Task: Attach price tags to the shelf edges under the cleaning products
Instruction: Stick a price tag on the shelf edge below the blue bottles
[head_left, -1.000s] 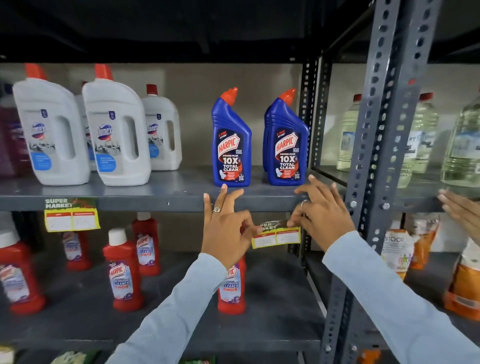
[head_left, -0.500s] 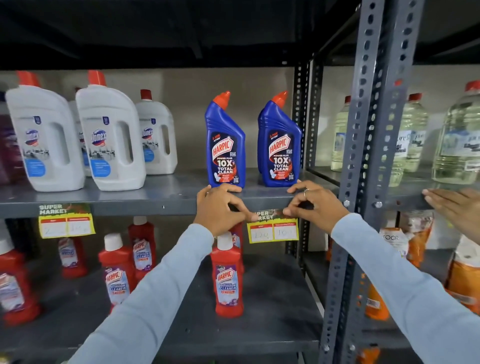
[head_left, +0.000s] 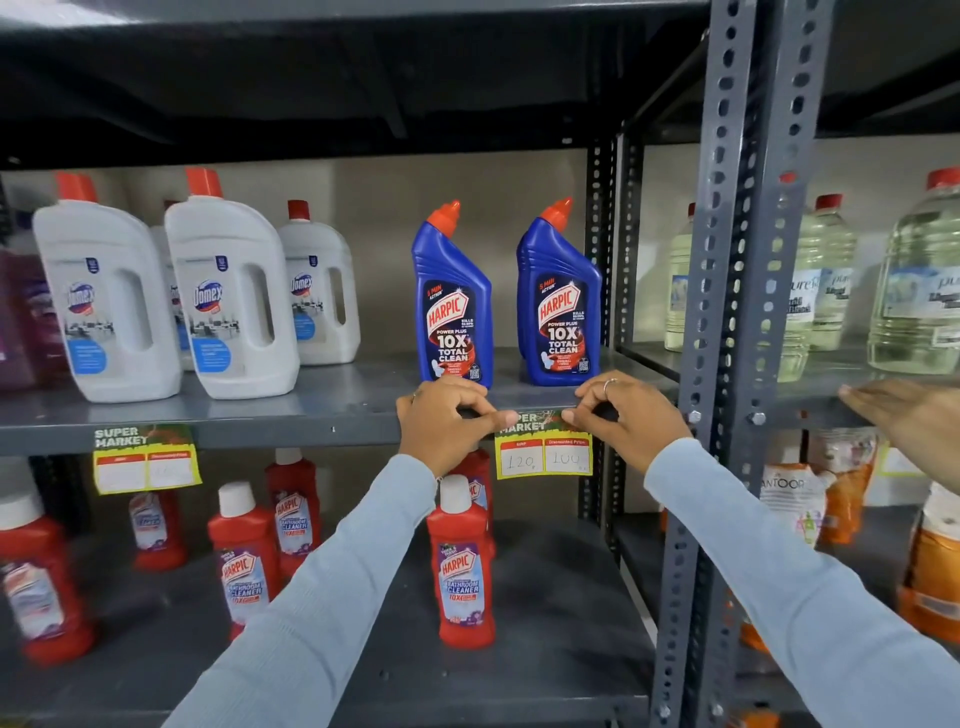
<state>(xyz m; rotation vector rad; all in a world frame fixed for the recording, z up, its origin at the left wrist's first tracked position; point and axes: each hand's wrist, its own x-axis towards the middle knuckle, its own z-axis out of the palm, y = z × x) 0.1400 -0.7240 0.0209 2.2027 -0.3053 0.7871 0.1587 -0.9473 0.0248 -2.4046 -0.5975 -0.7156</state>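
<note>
Price tag (head_left: 543, 447): a yellow card with a green header and two white boxes, the handwritten figures 120 and 100 being legible; it is held flat against the shelf edge (head_left: 291, 434), below the two blue Harpic bottles (head_left: 452, 301).
Left hand (head_left: 441, 423): curled, with thumb and forefinger pinched at the tag's upper left corner, pressed against the edge.
Right hand (head_left: 621, 418): likewise curled, with fingertips pinched on the upper right corner; a ring is worn on one finger.
Whether fixed: cannot be told; the fastening behind the header is hidden by the fingers.
Handling: the tag is judged to be thin, light card, easily creased and likely to tilt if one corner is released first. It is best held by the top corners, as is done here, so that the written prices are not smudged or covered.
Pressure: firm, even pressing along the header is probably needed; the lower part hangs free below the edge.
Other tag (head_left: 146, 460): one is already hung under the white Domex bottles (head_left: 228, 301), well to the left.
Risk: the blue bottles stand just above the knuckles and could be nudged.
Another person's hand (head_left: 906, 423): seen resting on the next bay's shelf at the right.
</note>
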